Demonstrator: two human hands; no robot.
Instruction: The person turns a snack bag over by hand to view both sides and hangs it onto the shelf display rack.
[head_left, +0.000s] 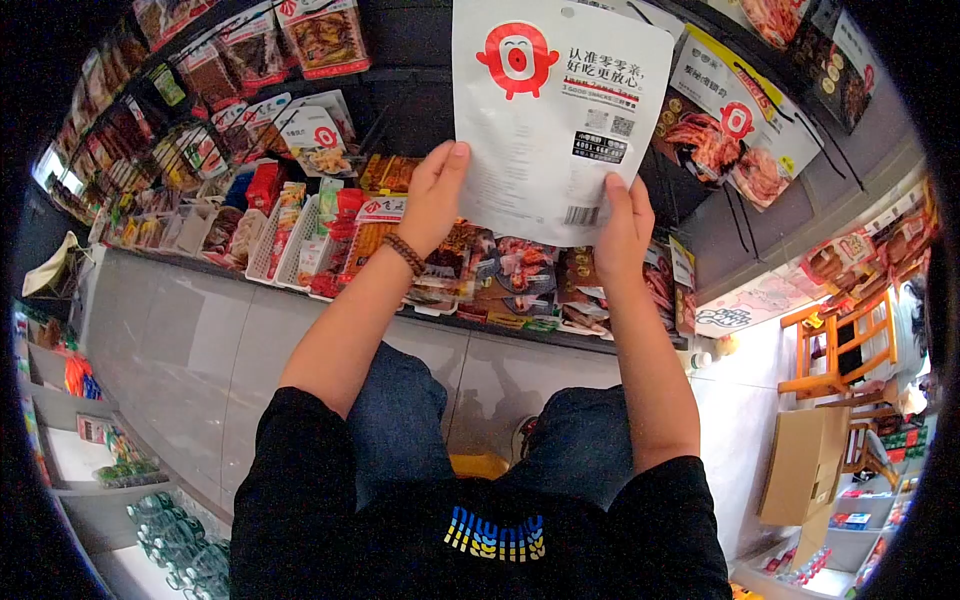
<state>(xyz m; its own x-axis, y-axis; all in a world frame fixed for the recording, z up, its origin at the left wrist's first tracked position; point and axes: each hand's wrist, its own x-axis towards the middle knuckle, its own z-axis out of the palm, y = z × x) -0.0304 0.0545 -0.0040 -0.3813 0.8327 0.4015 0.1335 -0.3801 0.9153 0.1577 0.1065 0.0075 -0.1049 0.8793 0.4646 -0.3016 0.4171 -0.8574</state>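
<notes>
A large white snack bag [520, 150] with a red cartoon figure, Chinese print and a barcode is held up in front of the shelf. My left hand [437, 195] grips its left edge, thumb on the printed face. On the lower right edge my right hand [623, 225] pinches it the same way; the fingers behind the bag are hidden. A beaded bracelet [404, 255] circles my left wrist. Right of the bag hang yellow-and-white snack packs [740, 120] on hooks. Below it, packaged snacks [515, 275] fill the bottom shelf.
White baskets [283, 240] of small packs stand on the low shelf at left. More packs [325, 35] hang above on hooks. To the right are a wooden chair [845, 345] and a cardboard box [803, 465]. Bottles [175, 540] stand on a shelf at lower left.
</notes>
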